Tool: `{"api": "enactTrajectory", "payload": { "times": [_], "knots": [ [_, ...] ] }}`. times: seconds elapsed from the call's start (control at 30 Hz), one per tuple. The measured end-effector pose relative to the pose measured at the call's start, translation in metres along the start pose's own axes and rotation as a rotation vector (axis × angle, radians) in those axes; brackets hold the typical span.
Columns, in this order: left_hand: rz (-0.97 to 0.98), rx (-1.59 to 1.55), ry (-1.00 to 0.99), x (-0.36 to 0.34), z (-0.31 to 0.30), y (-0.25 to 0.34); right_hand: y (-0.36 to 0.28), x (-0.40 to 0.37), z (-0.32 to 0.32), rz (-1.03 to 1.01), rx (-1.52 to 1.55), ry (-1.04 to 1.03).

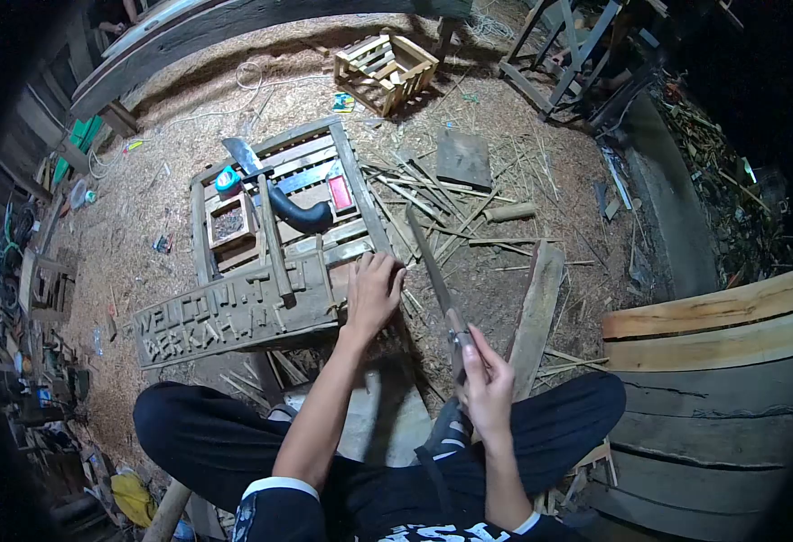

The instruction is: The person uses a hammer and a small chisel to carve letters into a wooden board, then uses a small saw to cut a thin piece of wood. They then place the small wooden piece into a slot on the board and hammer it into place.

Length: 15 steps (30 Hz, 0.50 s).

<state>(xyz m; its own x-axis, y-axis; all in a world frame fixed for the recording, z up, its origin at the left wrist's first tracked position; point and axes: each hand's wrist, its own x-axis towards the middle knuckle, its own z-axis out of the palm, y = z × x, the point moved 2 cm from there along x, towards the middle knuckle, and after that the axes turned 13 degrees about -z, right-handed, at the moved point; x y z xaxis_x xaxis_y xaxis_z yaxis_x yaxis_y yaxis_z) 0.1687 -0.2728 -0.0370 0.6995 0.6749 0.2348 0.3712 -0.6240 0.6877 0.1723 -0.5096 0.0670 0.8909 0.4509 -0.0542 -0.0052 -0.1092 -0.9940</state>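
Observation:
My left hand [375, 291] rests at the right end of a wooden board [216, 312] with raised letters, its fingers curled downward; what they hold, if anything, is hidden. In my right hand [489, 384] is the handle of a long, narrow blade [431, 262] that points up and away from me. Beyond the lettered board lies a slatted wooden frame [354, 176]. On it are a machete in a dark curved grip [299, 213], a small wooden box [230, 223], a teal-lidded container [228, 182] and a red-and-white item [340, 191].
A slatted crate [386, 72] stands at the back. Thin sticks and a flat square board [463, 160] lie beyond the blade. A long plank [537, 312] is right of my right hand, with wide planks [713, 330] farther right. Parts of other people show at the top.

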Motion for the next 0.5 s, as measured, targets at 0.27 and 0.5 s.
{"api": "enactTrajectory", "payload": {
  "times": [0.27,0.5],
  "knots": [
    [0.004,0.042,0.045,-0.005,-0.010,0.007,0.009,0.004,0.018,-0.103,-0.026,-0.039],
    [0.067,0.053,0.051,-0.007,-0.016,0.006,0.022,0.006,0.026,-0.153,-0.055,-0.068]
  ]
}}
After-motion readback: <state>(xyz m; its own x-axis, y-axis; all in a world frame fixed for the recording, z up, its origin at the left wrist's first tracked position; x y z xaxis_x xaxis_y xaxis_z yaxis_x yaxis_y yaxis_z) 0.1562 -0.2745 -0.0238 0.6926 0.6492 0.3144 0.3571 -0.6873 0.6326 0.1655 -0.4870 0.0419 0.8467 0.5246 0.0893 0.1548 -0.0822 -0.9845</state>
